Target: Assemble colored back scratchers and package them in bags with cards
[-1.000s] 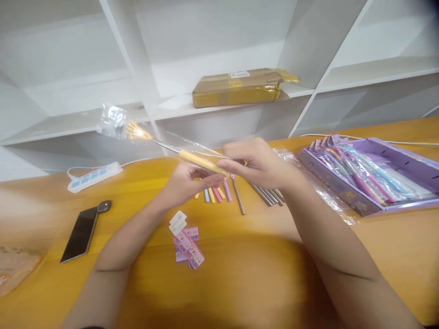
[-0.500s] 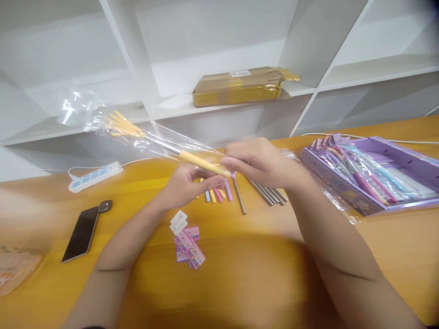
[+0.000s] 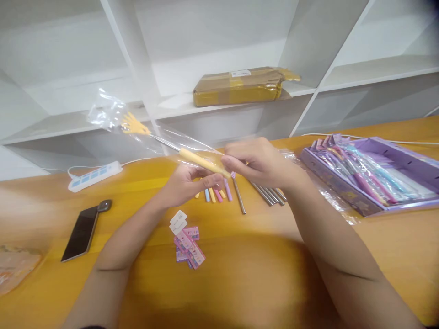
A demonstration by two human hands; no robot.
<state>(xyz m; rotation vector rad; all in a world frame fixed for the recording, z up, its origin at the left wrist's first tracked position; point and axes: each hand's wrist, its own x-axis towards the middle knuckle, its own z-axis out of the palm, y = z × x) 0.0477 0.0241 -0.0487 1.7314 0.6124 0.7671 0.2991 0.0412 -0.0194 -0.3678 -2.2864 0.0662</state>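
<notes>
Presently, left hand point(image 3: 187, 186) is clamping a yellow-handled metal rod with hand-shaped tip point(image 3: 189, 156), right hand point(image 3: 257, 162) is pinching its clear plastic sleeve point(image 3: 109, 112).

Bare forearms point(image 3: 128, 237), dark sleeve edge point(image 3: 92, 327)

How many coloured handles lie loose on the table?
6 visible, by the left hand; left to right: first yellow, blue, second yellow, pink, third yellow, purple. More may hide behind that hand.

Nothing we can read
Print on the cards point(image 3: 190, 246) and the label point(image 3: 241, 73) on the box point(image 3: 207, 97) by the shelf's point(image 3: 174, 103) front edge blurs.
</notes>
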